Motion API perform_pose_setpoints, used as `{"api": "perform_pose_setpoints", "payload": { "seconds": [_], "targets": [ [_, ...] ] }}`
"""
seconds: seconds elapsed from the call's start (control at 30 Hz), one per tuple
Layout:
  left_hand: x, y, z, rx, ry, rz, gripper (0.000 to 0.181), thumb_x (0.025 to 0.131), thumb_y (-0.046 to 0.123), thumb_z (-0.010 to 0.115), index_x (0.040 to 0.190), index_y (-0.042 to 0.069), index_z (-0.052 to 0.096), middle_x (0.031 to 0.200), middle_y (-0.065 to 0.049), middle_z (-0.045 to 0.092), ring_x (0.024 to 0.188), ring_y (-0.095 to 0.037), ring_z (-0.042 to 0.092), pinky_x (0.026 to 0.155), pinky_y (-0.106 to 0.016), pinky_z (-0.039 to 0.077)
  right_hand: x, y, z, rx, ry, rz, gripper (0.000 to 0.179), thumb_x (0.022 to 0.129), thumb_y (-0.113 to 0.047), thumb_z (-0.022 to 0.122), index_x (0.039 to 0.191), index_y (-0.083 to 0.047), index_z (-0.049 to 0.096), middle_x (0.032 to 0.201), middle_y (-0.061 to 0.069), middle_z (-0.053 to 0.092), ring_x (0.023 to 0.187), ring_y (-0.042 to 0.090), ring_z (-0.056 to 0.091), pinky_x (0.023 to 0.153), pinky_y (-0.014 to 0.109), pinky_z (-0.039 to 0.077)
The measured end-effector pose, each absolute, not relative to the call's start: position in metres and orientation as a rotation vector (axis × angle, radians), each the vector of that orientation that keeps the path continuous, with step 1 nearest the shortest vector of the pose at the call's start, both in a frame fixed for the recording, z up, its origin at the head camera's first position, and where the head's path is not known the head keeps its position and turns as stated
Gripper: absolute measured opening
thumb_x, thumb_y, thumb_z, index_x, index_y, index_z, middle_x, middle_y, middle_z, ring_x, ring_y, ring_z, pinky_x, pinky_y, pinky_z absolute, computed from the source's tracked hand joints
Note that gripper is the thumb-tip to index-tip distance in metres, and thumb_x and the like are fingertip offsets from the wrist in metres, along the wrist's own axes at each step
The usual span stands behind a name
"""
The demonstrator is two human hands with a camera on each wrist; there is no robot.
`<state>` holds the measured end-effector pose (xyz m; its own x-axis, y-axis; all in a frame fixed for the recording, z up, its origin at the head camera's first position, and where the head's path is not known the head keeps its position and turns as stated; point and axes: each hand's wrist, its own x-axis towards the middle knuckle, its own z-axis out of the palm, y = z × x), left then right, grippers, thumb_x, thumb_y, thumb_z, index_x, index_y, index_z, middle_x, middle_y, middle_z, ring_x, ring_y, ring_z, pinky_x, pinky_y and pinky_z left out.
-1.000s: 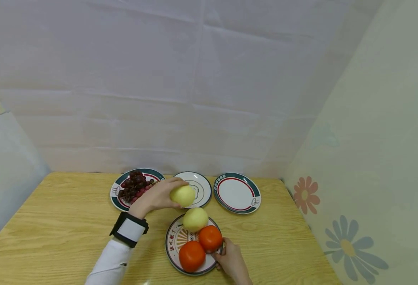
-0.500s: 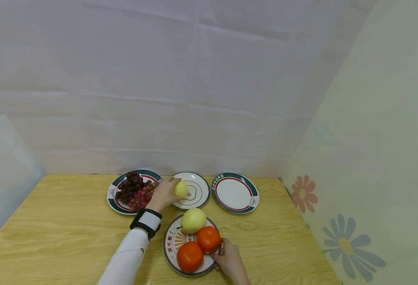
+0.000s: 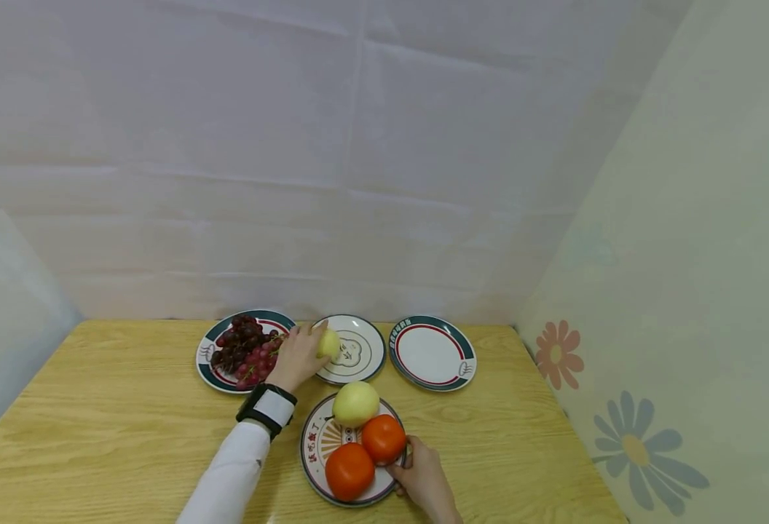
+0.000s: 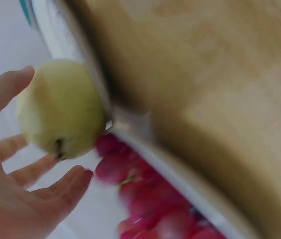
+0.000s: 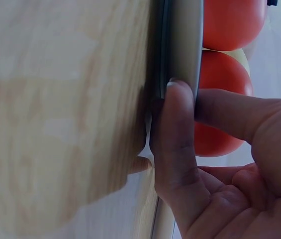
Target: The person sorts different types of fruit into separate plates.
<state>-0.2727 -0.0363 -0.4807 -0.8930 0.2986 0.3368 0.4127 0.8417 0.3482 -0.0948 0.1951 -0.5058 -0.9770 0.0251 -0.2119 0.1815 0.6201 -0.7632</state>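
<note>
My left hand [image 3: 298, 358] is beside a pale yellow pear [image 4: 63, 112] on the small white plate [image 3: 366, 356] at the back. In the left wrist view its fingers are spread, with the thumb at the pear's side and the other fingertips loosely near its stem end. At the front, my right hand [image 3: 425, 482] pinches the rim of a patterned plate [image 3: 319, 473], thumb and finger on either face of the edge. That plate carries a second pear [image 3: 356, 404] and two round red-orange fruits [image 3: 349, 471].
Left of the small plate stands an oval plate [image 3: 209, 372] with dark grapes [image 3: 240, 342] and red grapes [image 4: 155, 199], close to my left hand. Another oval plate [image 3: 432, 354], green-rimmed, lies at the back right. A pale cloth wall [image 3: 358, 182] rises behind the wooden table [image 3: 129, 437].
My left hand has carried the pear back and down onto the small plate, then its fingers have loosened. The right hand has kept its hold on the front plate.
</note>
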Motion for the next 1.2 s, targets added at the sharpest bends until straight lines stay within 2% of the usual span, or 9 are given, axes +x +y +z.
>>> {"api": "perform_pose_setpoints", "payload": {
  "seconds": [0.13, 0.27, 0.4, 0.5, 0.8, 1.0, 1.2],
  "targets": [
    [-0.266, -0.035, -0.464, -0.791, -2.750, -0.702, 0.063, 0.083, 0.035, 0.072, 0.137, 0.010, 0.051, 0.139, -0.021, 0.049, 0.126, -0.040, 0.047, 0.099, -0.054, 0.044, -0.095, 0.195, -0.506, 0.170, 2.664, -1.283, 0.054, 0.078, -0.003, 0.070, 0.123, 0.016, 0.047, 0.062, 0.002, 0.052, 0.045, 0.009, 0.055, 0.043, 0.022, 0.047],
    [-0.251, -0.031, -0.448, -1.089, -2.835, -0.815, 0.063, 0.087, 0.039, 0.066, 0.141, 0.015, 0.046, 0.145, -0.017, 0.044, 0.132, -0.036, 0.044, 0.103, -0.051, 0.043, -0.095, 0.195, -0.505, 0.166, 2.664, -1.291, 0.056, 0.078, -0.003, 0.071, 0.125, 0.017, 0.046, 0.062, 0.002, 0.052, 0.045, 0.009, 0.055, 0.042, 0.021, 0.046],
    [-0.235, -0.025, -0.442, -1.387, -2.915, -0.748, 0.069, 0.082, 0.041, 0.071, 0.142, 0.016, 0.045, 0.148, -0.015, 0.042, 0.136, -0.035, 0.040, 0.107, -0.052, 0.038, -0.096, 0.196, -0.503, 0.170, 2.665, -1.298, 0.055, 0.078, -0.003, 0.071, 0.124, 0.016, 0.047, 0.062, 0.003, 0.052, 0.045, 0.009, 0.055, 0.043, 0.022, 0.047],
    [-0.226, -0.019, -0.443, -1.511, -2.964, -0.673, 0.074, 0.076, 0.038, 0.078, 0.141, 0.018, 0.047, 0.148, -0.014, 0.042, 0.136, -0.033, 0.041, 0.109, -0.051, 0.036, -0.097, 0.196, -0.503, 0.177, 2.658, -1.299, 0.053, 0.078, -0.003, 0.071, 0.123, 0.015, 0.047, 0.061, 0.003, 0.052, 0.045, 0.008, 0.054, 0.043, 0.022, 0.047],
    [-0.216, -0.011, -0.453, -1.506, -2.995, -0.491, 0.074, 0.070, 0.018, 0.083, 0.136, 0.024, 0.052, 0.148, -0.008, 0.042, 0.133, -0.028, 0.045, 0.107, -0.045, 0.041, -0.096, 0.196, -0.506, 0.162, 2.666, -1.299, 0.051, 0.079, -0.003, 0.071, 0.121, 0.015, 0.049, 0.060, 0.002, 0.052, 0.045, 0.009, 0.055, 0.042, 0.023, 0.046],
    [-0.215, -0.010, -0.459, -1.479, -2.941, -0.439, 0.075, 0.068, 0.017, 0.084, 0.135, 0.027, 0.052, 0.144, -0.005, 0.046, 0.126, -0.025, 0.050, 0.101, -0.043, 0.046, -0.095, 0.195, -0.505, 0.173, 2.670, -1.291, 0.051, 0.079, -0.004, 0.071, 0.121, 0.014, 0.048, 0.060, 0.002, 0.051, 0.045, 0.009, 0.055, 0.043, 0.023, 0.046],
    [-0.227, -0.011, -0.467, -1.380, -2.846, -0.534, 0.072, 0.069, 0.023, 0.083, 0.135, 0.022, 0.052, 0.140, -0.011, 0.049, 0.122, -0.031, 0.053, 0.100, -0.048, 0.046, -0.094, 0.194, -0.504, 0.165, 2.678, -1.278, 0.054, 0.079, -0.005, 0.072, 0.122, 0.016, 0.047, 0.060, 0.002, 0.052, 0.045, 0.010, 0.055, 0.042, 0.023, 0.046]
  ]
}}
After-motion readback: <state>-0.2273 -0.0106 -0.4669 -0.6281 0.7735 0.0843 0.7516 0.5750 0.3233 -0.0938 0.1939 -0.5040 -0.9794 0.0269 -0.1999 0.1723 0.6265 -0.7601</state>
